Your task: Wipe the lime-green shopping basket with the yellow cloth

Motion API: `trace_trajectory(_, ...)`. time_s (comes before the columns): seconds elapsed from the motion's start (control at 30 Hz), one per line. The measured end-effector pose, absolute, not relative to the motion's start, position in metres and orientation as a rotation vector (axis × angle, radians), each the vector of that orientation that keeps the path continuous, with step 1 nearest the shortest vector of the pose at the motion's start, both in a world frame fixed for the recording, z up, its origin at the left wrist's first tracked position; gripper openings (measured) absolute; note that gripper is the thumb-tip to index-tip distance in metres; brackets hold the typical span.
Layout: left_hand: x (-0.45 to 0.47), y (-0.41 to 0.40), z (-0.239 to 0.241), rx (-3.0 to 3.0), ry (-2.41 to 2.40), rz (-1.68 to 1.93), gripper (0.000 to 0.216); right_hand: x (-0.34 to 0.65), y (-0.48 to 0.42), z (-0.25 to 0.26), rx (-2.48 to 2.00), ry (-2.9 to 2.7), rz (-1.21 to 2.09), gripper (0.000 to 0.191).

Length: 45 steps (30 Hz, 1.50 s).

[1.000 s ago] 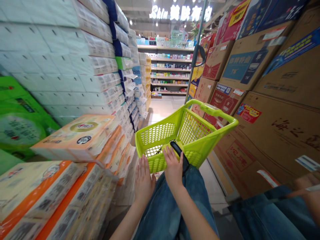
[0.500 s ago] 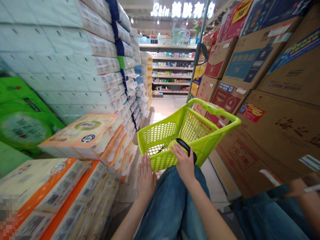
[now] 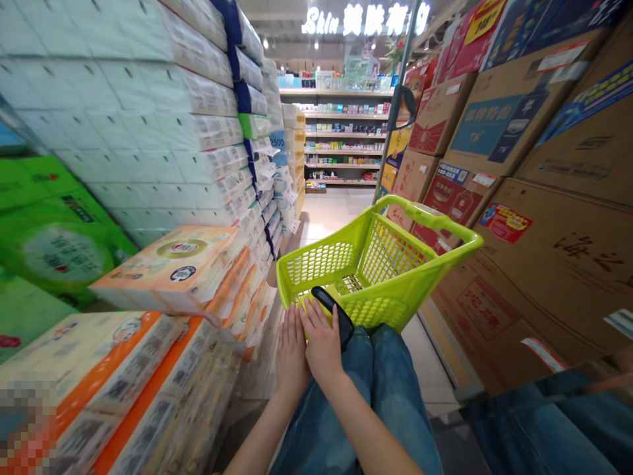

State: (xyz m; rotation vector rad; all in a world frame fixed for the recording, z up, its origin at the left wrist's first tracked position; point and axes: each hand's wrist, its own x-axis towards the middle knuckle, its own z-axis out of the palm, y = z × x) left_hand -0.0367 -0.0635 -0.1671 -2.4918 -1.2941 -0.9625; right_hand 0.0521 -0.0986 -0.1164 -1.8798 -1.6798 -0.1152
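A lime-green plastic shopping basket cart (image 3: 386,310) stands tilted in front of my knees, its lattice sides showing. My left hand (image 3: 291,349) lies at its near left corner, fingers straight and side by side. Touching it is my right hand (image 3: 324,343), fingers stretched forward over the near rim. A black curved object (image 3: 324,300), like a handle, runs along the right hand's thumb side and appears held there. Its exact kind is unclear, and the hand hides part of it.
Packs of tissue paper (image 3: 168,264) crowd the left, with a tall white stack (image 3: 123,132) behind. Cardboard cartons (image 3: 558,257) are piled on the right. A grey pole (image 3: 390,138) rises beyond the cart. Another person's jeans (image 3: 554,422) show at lower right. Shelves (image 3: 341,135) stand across the aisle.
My right hand has moved left along the near rim, bringing the black object with it, and now meets my left hand. The left hand stays at the corner.
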Motion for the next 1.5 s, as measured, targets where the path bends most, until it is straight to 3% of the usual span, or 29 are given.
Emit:
trace_trajectory(0.2,-0.042,-0.063,-0.163,-2.611,-1.241,-0.957,0.087,0.102,-0.116,-0.106,-1.878,-1.799,-0.199,0.073)
trace_trajectory(0.4,-0.038,-0.068,-0.157,-2.610,-1.291,-0.988,0.087,0.164,-0.131,-0.094,-2.109,-1.458,-0.270,0.081)
trace_trajectory(0.53,-0.036,-0.070,-0.157,-2.595,-1.311,-1.000,0.086,0.134,-0.117,-0.101,-2.147,-1.356,-0.258,0.076)
trace_trajectory(0.77,-0.038,-0.064,-0.167,-2.511,-1.292,-0.935,0.081,0.052,-0.099,-0.119,-1.869,-1.680,-0.112,0.061)
trace_trajectory(0.97,-0.041,-0.064,-0.163,-2.606,-1.273,-0.953,0.088,0.094,-0.118,-0.109,-1.824,-1.836,-0.109,0.072)
trace_trajectory(1.2,-0.039,-0.068,-0.158,-2.615,-1.321,-0.948,0.089,0.159,-0.131,-0.103,-2.087,-1.458,-0.329,0.081)
trace_trajectory(1.33,-0.037,-0.069,-0.159,-2.608,-1.328,-0.973,0.088,0.127,-0.117,-0.112,-2.082,-1.346,-0.318,0.078)
trace_trajectory(1.5,-0.037,-0.065,-0.166,-2.541,-1.313,-0.951,0.083,0.057,-0.100,-0.126,-1.899,-1.595,-0.209,0.065)
